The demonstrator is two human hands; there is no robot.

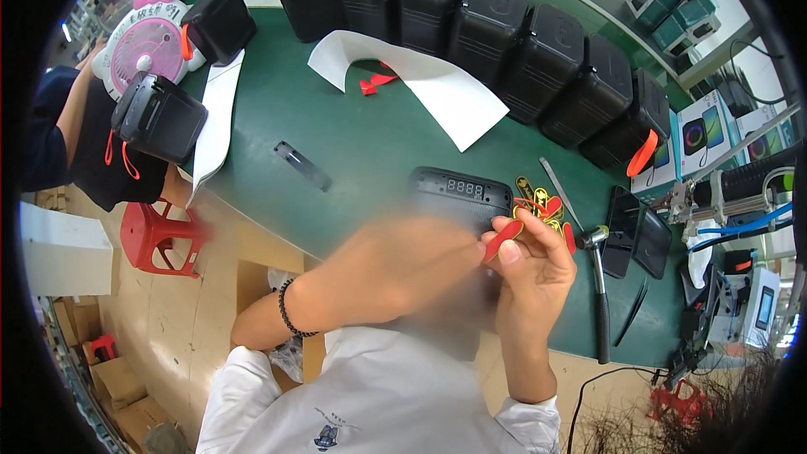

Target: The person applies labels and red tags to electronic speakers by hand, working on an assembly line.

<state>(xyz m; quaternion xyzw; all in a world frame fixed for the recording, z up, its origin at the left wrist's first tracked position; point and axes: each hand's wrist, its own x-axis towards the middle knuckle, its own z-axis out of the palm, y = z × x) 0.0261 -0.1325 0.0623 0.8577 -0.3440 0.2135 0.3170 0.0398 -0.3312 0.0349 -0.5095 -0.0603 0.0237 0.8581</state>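
Note:
Between the thumb and fingers of my right hand (538, 273) is a small red oval badge (504, 240) with a gold rim. My left hand (412, 261) reaches across to it from the left, smeared by motion, so its fingers do not show clearly. Right behind the hands, a black speaker (462, 192) with a display panel lies on the green table, partly covered by them. Several gold, black and red oval badges (546, 203) are heaped beside its right end. A narrow dark plastic strip (303, 166) lies to the left.
Black speakers (546, 59) line the table's far edge. White sheets (454, 109) lie before them. A hammer (600, 303), tweezers (632, 311) and flat black panels (651, 240) are at right. Another speaker (160, 118), a pink fan (147, 46) and a person's arm (71, 109) are at left.

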